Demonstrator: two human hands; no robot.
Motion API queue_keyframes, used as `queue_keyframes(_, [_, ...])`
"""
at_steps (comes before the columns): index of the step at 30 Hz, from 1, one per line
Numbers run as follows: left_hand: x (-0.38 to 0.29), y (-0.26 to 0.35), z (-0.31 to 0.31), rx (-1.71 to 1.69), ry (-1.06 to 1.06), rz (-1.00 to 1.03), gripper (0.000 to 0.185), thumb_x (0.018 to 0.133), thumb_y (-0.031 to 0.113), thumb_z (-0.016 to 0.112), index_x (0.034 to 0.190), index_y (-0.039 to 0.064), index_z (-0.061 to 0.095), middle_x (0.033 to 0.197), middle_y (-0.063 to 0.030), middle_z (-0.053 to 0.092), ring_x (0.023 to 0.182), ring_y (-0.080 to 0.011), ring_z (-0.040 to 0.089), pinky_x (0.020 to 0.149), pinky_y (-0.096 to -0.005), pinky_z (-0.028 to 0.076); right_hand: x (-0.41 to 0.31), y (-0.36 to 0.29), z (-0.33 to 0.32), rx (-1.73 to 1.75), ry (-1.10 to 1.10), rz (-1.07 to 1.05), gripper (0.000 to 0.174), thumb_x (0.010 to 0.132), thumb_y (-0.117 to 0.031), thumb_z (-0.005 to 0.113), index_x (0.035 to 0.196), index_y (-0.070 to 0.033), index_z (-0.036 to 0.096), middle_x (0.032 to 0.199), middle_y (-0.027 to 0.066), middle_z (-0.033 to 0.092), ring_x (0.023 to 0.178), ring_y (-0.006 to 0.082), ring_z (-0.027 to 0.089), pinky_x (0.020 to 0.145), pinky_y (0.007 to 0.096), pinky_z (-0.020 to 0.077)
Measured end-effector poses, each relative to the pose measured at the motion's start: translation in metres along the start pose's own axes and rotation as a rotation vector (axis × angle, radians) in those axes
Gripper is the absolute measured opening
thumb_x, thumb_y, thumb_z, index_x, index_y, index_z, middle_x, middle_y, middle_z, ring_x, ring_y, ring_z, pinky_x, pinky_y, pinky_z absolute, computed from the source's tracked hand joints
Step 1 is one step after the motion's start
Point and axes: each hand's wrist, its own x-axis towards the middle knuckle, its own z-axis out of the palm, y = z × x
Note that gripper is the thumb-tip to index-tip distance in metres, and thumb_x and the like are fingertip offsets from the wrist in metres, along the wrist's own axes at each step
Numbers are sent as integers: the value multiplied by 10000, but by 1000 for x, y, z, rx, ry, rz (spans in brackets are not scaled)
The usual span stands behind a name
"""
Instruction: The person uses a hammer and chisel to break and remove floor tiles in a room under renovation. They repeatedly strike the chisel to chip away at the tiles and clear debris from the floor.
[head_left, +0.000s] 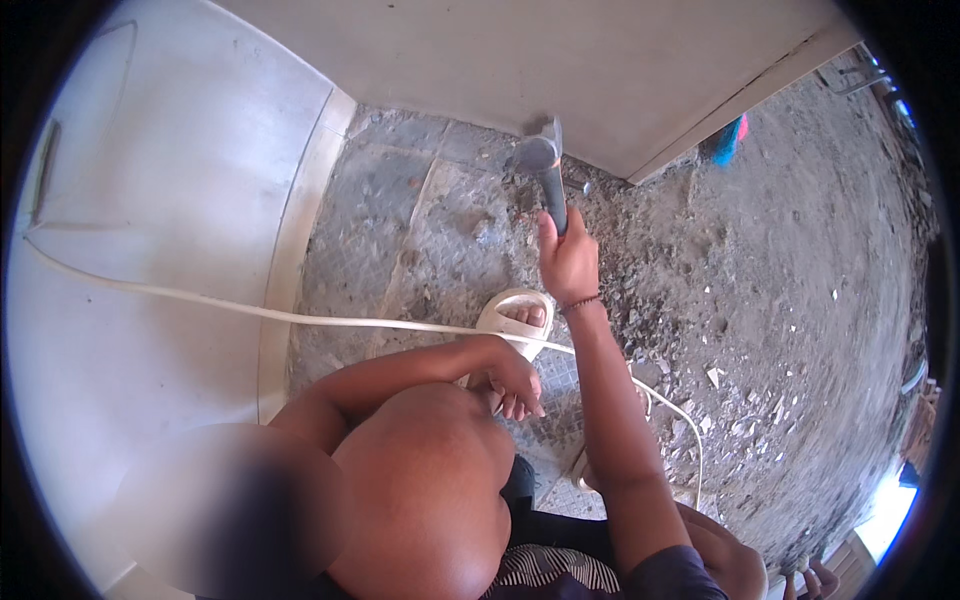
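My right hand (570, 259) grips a claw hammer (553, 196) by its dark handle, with a beaded bracelet at the wrist. The hammer's head is over broken floor close to the foot of the wall. A short metal piece (577, 184) shows just right of the handle, partly hidden, so its kind is unclear. Empty and loosely bent, my left hand (517, 386) hangs by my raised knee. Below the hammer, my foot wears a cream slide sandal (491, 315) on the dusty tiles (360, 217).
A white cable (337, 321) runs from the left wall (172, 172) across my sandal and under my right forearm. Rubble and tile chips (742, 427) litter the ground on the right. Past the wall's corner (634, 180) lies a blue and pink item (727, 142).
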Motion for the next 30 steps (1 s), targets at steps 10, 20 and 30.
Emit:
queue_keyframes(10, [8,4,5,88,78,63,540,942,491,651,1124,-18,652,1079,-129,709,931,-237,709,808,-410,575,-21,81,-1,148,-168,580,482,931,-479,607,908,2,618,790,158,683,701,274,692,686,408,536])
queue_keyframes(20, [-105,63,-108,338,1271,290,287,904,272,675,1059,32,695,999,-137,732,901,-303,708,847,-437,559,-69,156,-190,-547,-797,217,289,836,-268,655,921,8,666,825,194,698,756,332,704,697,435,552])
queue_keyframes(30, [-74,55,-207,972,1646,-119,439,907,290,696,1296,128,573,1323,-80,572,1243,-362,519,1017,-526,450,-222,148,-364,-265,-240,954,170,859,-133,636,916,13,568,669,79,587,487,157,592,426,351,482])
